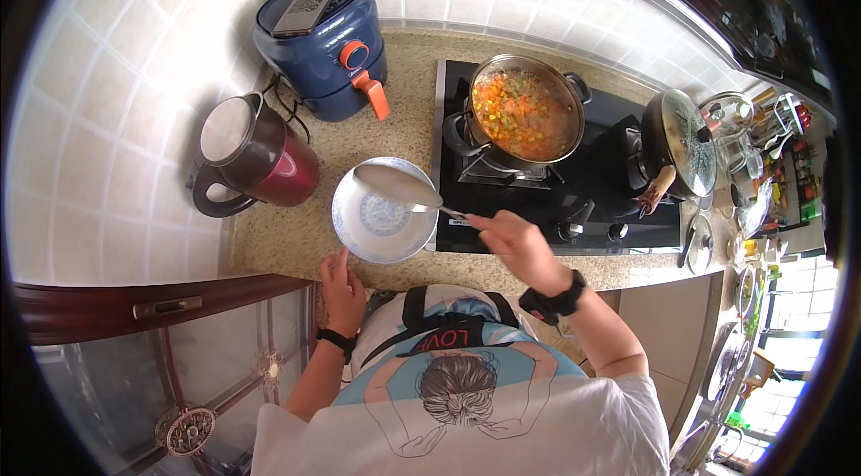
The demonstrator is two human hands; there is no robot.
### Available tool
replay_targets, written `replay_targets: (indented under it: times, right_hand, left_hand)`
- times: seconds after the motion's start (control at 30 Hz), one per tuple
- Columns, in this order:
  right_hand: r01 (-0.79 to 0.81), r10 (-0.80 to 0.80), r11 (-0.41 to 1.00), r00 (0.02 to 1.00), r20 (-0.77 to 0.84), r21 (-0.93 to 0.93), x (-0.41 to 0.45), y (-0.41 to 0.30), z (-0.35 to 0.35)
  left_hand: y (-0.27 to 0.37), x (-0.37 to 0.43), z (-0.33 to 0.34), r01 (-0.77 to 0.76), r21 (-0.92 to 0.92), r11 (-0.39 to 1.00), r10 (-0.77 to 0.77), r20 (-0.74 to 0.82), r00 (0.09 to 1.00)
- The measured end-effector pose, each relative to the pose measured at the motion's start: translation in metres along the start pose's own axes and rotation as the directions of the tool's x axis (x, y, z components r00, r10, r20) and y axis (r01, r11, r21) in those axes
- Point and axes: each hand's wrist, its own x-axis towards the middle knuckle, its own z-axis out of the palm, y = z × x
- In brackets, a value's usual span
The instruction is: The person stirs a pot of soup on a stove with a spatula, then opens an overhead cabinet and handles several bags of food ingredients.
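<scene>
My right hand (521,250) grips the thin handle of a large metal cooking spoon (397,185). The spoon's head is over a white bowl with a blue pattern (387,223), covering part of its far side. No food shows in the visible part of the bowl, which sits on the counter left of the hob. At the counter's front edge, my left hand (343,294) holds nothing; one fingertip reaches the bowl's near rim. A two-handled steel pot (568,139) of diced orange and yellow vegetables in liquid stands on the left burner, with steam or bubbles at its surface.
A dark red electric kettle (279,160) and a blue air fryer (323,65) with a phone (313,3) on top stand left of the black gas hob (525,207). A glass-lidded pan (683,139) occupies the right burner, its wooden handle (658,186) pointing toward me. A glass lid (699,244) is beyond the hob.
</scene>
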Motion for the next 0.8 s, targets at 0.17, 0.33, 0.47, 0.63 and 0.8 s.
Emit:
replay_targets:
  times: [0.17,0.33,0.47,0.63,0.8]
  right_hand:
    - [0.169,-0.137,0.879,0.985,0.105,-0.446,-0.003,0.021,0.05]
    - [0.054,0.016,0.858,0.991,0.131,-0.511,-0.009,0.044,0.061]
    - [-0.075,0.111,0.878,0.993,0.05,-0.474,-0.023,0.062,0.069]
    - [-0.187,0.178,0.857,0.982,-0.065,-0.48,-0.023,0.047,0.071]
    - [-0.27,0.14,0.844,0.945,-0.295,-0.463,-0.033,0.025,0.075]
  left_hand:
    - [-0.002,-0.001,-0.002,0.001,-0.131,0.991,-0.012,-0.082,0.997]
    - [-0.016,-0.005,-0.007,-0.003,-0.15,0.989,-0.013,-0.105,0.994]
    - [-0.021,0.0,-0.013,0.008,-0.161,0.987,-0.019,-0.065,0.998]
    - [-0.024,0.013,-0.019,-0.036,-0.166,0.986,0.03,-0.04,0.999]
    - [-0.022,0.03,-0.028,-0.128,-0.128,0.983,0.13,0.007,0.991]
